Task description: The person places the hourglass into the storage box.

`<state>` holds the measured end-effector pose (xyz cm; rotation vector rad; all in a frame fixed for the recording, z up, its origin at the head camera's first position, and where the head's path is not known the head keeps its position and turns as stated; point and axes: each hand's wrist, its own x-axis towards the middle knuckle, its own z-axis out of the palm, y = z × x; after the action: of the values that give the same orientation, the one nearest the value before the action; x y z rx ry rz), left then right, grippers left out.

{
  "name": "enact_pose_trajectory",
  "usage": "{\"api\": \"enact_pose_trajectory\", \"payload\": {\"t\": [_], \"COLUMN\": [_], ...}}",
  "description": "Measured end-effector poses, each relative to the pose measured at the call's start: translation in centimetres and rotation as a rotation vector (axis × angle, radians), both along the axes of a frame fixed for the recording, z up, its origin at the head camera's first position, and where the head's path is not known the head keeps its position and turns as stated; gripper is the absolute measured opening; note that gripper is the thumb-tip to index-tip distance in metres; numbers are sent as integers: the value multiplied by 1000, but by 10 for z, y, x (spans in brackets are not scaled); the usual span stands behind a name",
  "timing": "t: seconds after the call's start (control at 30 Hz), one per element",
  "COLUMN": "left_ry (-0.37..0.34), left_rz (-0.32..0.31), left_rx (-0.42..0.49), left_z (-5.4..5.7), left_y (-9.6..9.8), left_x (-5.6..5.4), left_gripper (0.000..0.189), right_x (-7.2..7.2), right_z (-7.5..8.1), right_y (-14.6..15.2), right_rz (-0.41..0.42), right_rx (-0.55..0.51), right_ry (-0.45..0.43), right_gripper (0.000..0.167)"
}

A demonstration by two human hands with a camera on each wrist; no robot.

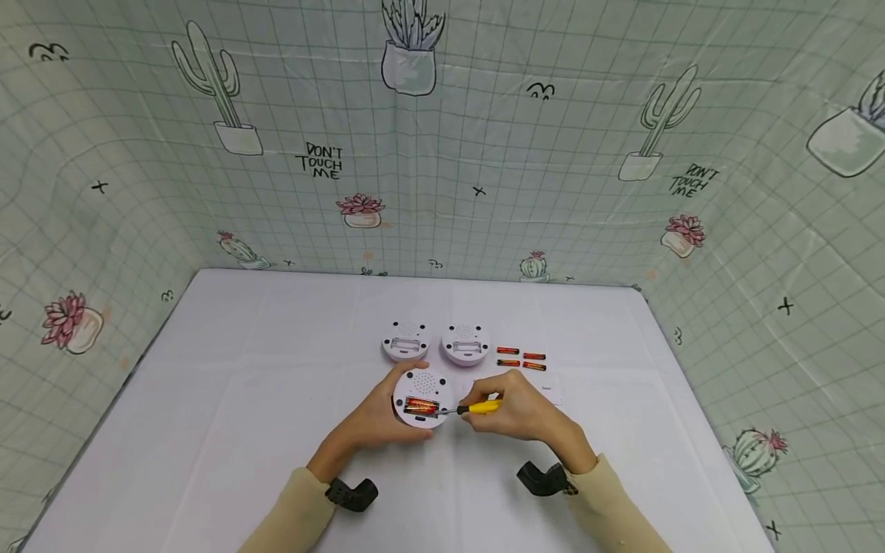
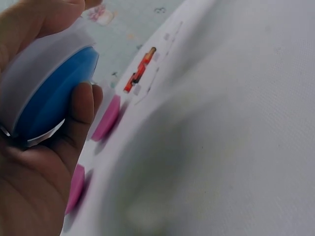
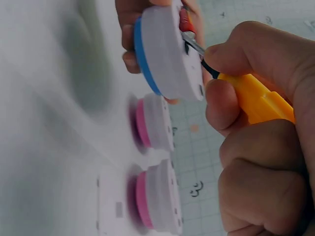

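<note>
My left hand (image 1: pixel 380 415) grips a round white device (image 1: pixel 425 380) by its rim, tilted up off the table. Its blue front (image 2: pixel 61 98) faces away from the head view. On its back are a patch of small holes, dark round feet and a compartment holding red batteries (image 1: pixel 421 405). From the right, my right hand (image 1: pixel 522 407) pinches a yellow-handled screwdriver (image 1: pixel 484 406) between thumb and fingers. The screwdriver's metal tip (image 3: pixel 192 42) touches the end of the battery compartment, as the right wrist view shows. How the tip meets the battery end is too small to tell.
Beyond the hands, a left device (image 1: pixel 405 339) and a right device (image 1: pixel 466 343) lie on pink fronts, their battery compartments uncovered. Several loose red batteries (image 1: pixel 522 358) lie to their right. A thin white piece (image 1: pixel 551 393) lies behind my right hand. Patterned cloth (image 1: pixel 442 153) surrounds the white table (image 1: pixel 242 369).
</note>
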<state>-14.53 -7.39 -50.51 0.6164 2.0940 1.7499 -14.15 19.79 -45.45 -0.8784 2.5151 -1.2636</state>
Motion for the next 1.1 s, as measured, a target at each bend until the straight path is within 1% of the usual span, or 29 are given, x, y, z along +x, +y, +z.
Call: {"api": "enact_pose_trajectory", "payload": {"t": [0.1, 0.17, 0.3, 0.4, 0.5, 0.57, 0.73, 1.0, 1.1], "left_ry": [4, 6, 19, 32, 40, 40, 30, 19, 24], "left_rz": [19, 33, 75, 109, 134, 141, 145, 152, 155], "left_rx": [13, 17, 8, -15, -30, -37, -34, -27, -14], "left_z": [0, 1, 1, 1, 1, 1, 2, -2, -4], "left_y": [-2, -3, -5, -6, -8, -9, -10, -10, -10], "left_x": [0, 0, 0, 1, 1, 1, 3, 3, 3], "left_gripper": [101, 101, 101, 101, 101, 101, 101, 101, 102], "right_x": [0, 1, 1, 2, 3, 3, 2, -3, -4], "right_z": [7, 12, 18, 20, 17, 14, 4, -18, -24], "right_y": [3, 5, 13, 21, 31, 39, 59, 99, 113], "right_rz": [-12, -16, -25, -49, -96, -134, -247, -480, -567], "right_rx": [25, 60, 127, 143, 138, 130, 134, 111, 119], "right_ry": [-9, -11, 16, 38, 42, 41, 72, 167, 174], "right_gripper": [14, 14, 15, 17, 16, 15, 14, 17, 16]}}
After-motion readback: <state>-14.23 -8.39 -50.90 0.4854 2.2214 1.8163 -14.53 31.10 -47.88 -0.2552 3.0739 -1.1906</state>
